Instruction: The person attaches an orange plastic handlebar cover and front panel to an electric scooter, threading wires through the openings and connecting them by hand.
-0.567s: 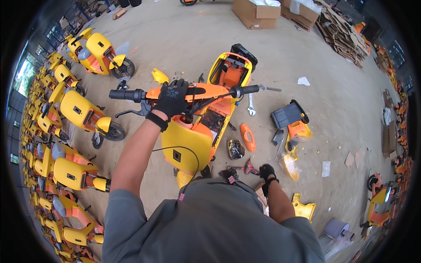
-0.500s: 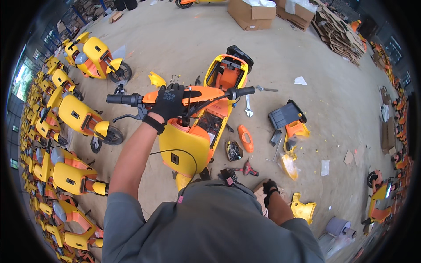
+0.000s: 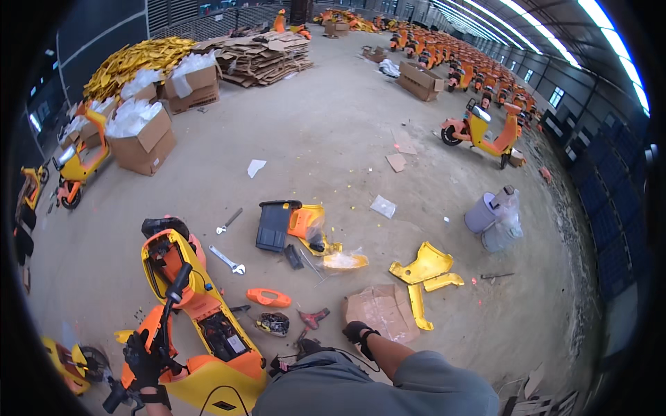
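Note:
At the lower left stands a yellow and orange scooter point(image 3: 229, 378) with its seat area open and its inner parts showing. My left hand point(image 3: 143, 360), in a black glove, is closed round the orange handlebar cover point(image 3: 154, 326). Beside the scooter, my right hand point(image 3: 359, 334), also gloved, is low over a flattened cardboard piece point(image 3: 381, 312); its dark fingers run together, so their pose is unclear. Between the hands lie a red power drill point(image 3: 313, 318), a clear-wrapped dark bundle point(image 3: 272, 324) and an orange ring-shaped part point(image 3: 269, 298).
Two wrenches, one an adjustable wrench point(image 3: 227, 261), lie beyond the scooter near a dark grey bin-like part point(image 3: 276, 225). Yellow body panels point(image 3: 424, 263) are on the floor at right, before a lilac bucket point(image 3: 480, 213). Boxes point(image 3: 144, 142) and stacked cardboard point(image 3: 260, 59) stand farther back.
My view has swung to the right, so the scooter now appears at the lower left. My left hand stays on the handlebar cover; my right hand stays low by the cardboard.

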`<action>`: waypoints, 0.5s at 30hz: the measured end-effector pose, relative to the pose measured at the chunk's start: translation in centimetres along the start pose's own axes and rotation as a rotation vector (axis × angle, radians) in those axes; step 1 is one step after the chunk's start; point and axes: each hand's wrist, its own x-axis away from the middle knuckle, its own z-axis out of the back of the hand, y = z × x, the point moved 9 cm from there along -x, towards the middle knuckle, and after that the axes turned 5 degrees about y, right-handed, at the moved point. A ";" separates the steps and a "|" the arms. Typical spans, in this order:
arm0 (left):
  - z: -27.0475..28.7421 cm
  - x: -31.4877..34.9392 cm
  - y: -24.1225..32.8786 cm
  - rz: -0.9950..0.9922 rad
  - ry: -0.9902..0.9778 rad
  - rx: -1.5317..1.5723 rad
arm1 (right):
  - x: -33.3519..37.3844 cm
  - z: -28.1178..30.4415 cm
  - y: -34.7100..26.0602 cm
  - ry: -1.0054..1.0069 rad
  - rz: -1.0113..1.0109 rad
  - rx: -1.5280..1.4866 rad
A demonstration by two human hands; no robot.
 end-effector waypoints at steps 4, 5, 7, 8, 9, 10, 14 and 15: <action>0.6 -0.2 0.6 -0.012 0.100 -0.060 | -1.5 0.3 -0.4 0.062 0.227 0.079; 0.5 -0.5 0.6 -0.023 0.108 -0.056 | -1.8 0.5 0.4 0.064 0.225 0.114; 2.0 -0.7 1.8 -0.008 0.123 -0.038 | 1.4 2.0 0.4 0.029 0.068 0.110; 2.3 -1.0 2.2 -0.036 0.159 -0.023 | 0.1 1.6 2.2 0.050 0.106 0.153; 2.0 -1.2 2.6 -0.042 0.159 -0.014 | -0.1 1.9 4.0 0.079 0.136 0.197; 2.2 -1.0 1.5 -0.001 0.169 -0.063 | 1.8 2.9 2.7 0.059 0.033 0.085; 3.1 -1.3 2.1 0.081 0.103 -0.015 | 3.6 4.6 6.0 0.094 -0.098 -0.042; 2.9 -1.3 2.2 0.078 0.097 -0.014 | 3.7 5.1 6.7 0.117 -0.090 -0.019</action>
